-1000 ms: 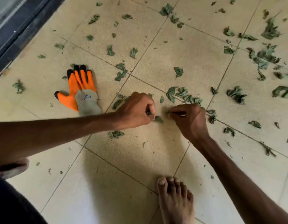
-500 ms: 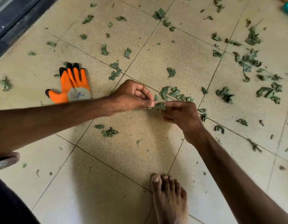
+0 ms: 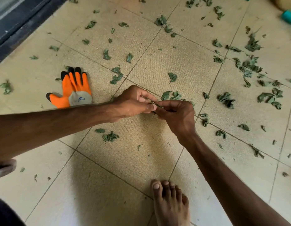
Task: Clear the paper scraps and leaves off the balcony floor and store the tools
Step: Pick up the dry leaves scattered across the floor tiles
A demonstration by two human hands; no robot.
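Crumpled green leaves [image 3: 252, 66] litter the beige tiled floor [image 3: 190, 62]. Our left hand [image 3: 133, 103] and right hand [image 3: 179, 115] meet above it, fingertips pinching one leaf scrap [image 3: 152, 103], mostly hidden by our fingers.

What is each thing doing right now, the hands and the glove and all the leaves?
Left hand: pinches a leaf bit.
Right hand: pinches the same leaf bit.
Glove: lies flat on the floor, unworn.
Leaves: scattered over the floor.
Foot: bare, flat on the floor.
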